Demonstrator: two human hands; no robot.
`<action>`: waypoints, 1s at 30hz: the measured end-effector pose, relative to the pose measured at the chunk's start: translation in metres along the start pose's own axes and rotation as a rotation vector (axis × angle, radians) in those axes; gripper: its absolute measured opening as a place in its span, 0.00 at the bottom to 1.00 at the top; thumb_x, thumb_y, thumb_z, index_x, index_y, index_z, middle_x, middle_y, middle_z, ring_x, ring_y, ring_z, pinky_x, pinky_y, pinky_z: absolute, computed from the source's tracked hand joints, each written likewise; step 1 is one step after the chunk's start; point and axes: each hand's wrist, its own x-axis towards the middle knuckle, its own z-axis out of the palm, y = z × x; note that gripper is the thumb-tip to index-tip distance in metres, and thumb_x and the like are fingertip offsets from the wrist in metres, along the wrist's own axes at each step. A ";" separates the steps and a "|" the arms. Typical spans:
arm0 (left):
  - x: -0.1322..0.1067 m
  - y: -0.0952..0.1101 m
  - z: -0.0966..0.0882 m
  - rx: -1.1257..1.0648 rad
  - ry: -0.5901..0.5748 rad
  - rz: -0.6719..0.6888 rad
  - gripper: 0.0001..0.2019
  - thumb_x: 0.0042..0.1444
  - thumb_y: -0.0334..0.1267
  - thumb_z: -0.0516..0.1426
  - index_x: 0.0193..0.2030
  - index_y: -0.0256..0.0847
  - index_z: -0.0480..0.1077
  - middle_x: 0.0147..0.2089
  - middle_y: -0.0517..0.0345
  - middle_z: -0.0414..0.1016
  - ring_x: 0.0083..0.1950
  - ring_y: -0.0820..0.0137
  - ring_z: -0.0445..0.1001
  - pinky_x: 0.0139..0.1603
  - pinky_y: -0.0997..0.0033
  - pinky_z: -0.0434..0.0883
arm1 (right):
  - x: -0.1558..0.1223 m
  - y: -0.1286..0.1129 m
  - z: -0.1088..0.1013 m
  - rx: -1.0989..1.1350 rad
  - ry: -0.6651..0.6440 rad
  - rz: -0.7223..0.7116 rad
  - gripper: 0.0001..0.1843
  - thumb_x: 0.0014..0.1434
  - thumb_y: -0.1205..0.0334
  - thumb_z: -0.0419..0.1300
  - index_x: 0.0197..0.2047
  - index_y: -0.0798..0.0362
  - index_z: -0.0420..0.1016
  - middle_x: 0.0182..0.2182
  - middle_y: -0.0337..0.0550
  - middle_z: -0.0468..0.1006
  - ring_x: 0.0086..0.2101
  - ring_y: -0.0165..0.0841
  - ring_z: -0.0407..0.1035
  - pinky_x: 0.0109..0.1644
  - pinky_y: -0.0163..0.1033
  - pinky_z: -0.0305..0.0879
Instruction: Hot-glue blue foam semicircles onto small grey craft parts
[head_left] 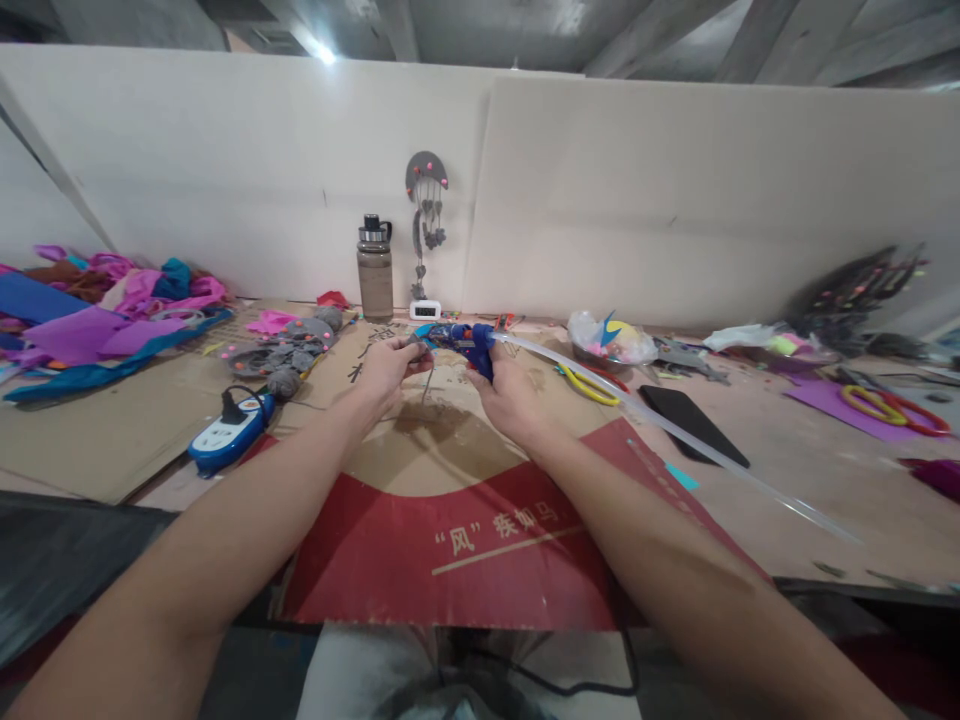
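— Two bare arms were closest to the camera. What did they reach for?

— They reached out over the cardboard sheet (450, 560). The right hand (510, 395) was closed around the blue glue gun (474, 348). The left hand (386, 368) pinched a small grey piece (417, 345) just at the gun's tip.

— Which way did the gun lie?

— Its nose pointed left, toward the left hand. The long clear glue stick (675, 425) ran out of its back, off to the right and toward the person. So the long line went from left to right across the table (862, 490). The left hand was nearer the tip, the right hand nearer the stick.

— How many things were there?

— One glue gun, one glue stick, one water bottle (375, 268), one small clock (425, 310), one blue power strip (231, 432). One pair of yellow scissors (589, 385) lay just right of the right hand, and one black phone (690, 420) lay under the stick.
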 end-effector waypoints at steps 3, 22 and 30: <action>0.000 0.001 -0.001 -0.001 -0.006 0.003 0.04 0.46 0.29 0.60 0.22 0.34 0.71 0.24 0.57 0.72 0.25 0.76 0.70 0.32 0.72 0.71 | 0.000 -0.001 -0.001 -0.009 -0.007 0.009 0.20 0.59 0.61 0.51 0.54 0.56 0.63 0.43 0.56 0.76 0.42 0.47 0.71 0.45 0.51 0.65; 0.002 0.010 -0.002 -0.047 0.048 -0.005 0.03 0.47 0.27 0.61 0.26 0.33 0.71 0.27 0.56 0.72 0.27 0.77 0.70 0.34 0.73 0.70 | -0.002 0.001 -0.001 -0.021 -0.003 0.011 0.20 0.59 0.61 0.52 0.54 0.54 0.63 0.40 0.54 0.76 0.39 0.46 0.71 0.42 0.49 0.65; 0.001 0.015 -0.002 -0.055 0.044 0.008 0.03 0.46 0.27 0.61 0.26 0.32 0.71 0.28 0.55 0.72 0.28 0.76 0.71 0.34 0.74 0.70 | -0.002 -0.002 -0.003 -0.012 -0.013 0.033 0.21 0.59 0.61 0.51 0.55 0.56 0.62 0.42 0.57 0.75 0.42 0.47 0.70 0.45 0.49 0.64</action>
